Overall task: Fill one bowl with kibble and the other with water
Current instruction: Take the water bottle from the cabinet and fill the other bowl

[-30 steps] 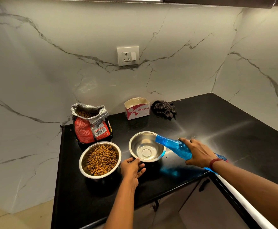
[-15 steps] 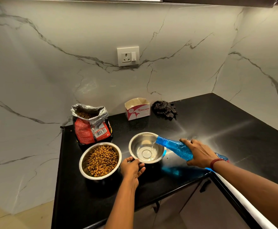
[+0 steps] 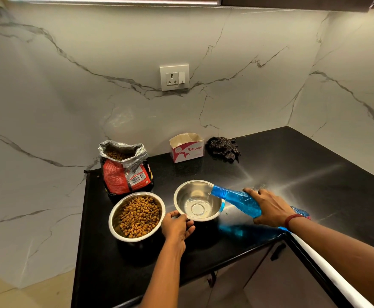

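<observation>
right grip (image 3: 270,208) clamped round tilted blue bottle (image 3: 235,198), neck over rim of steel bowl (image 3: 192,190); thin water (image 3: 207,196) stream falling in. left grip (image 3: 177,227) pinching that bowl's near rim. kibble bowl (image 3: 111,218) just left of it, full, on black surface (image 3: 292,174).

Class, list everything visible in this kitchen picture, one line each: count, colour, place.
round steel bowl of kibble: one, silver, counter front left
round steel bowl with water: one, silver, right of it
blue plastic bottle: one, blue, tipped over water bowl
opened foil kibble bag: one, red and silver, behind kibble bowl
open cardboard box: one, white and red, near wall
crumpled checked cloth: one, dark, right of box
wall socket: one, white, marble wall
stone countertop: one, black, under bowls
hands: two; left hand holds water bowl's rim, right hand grips bottle
</observation>
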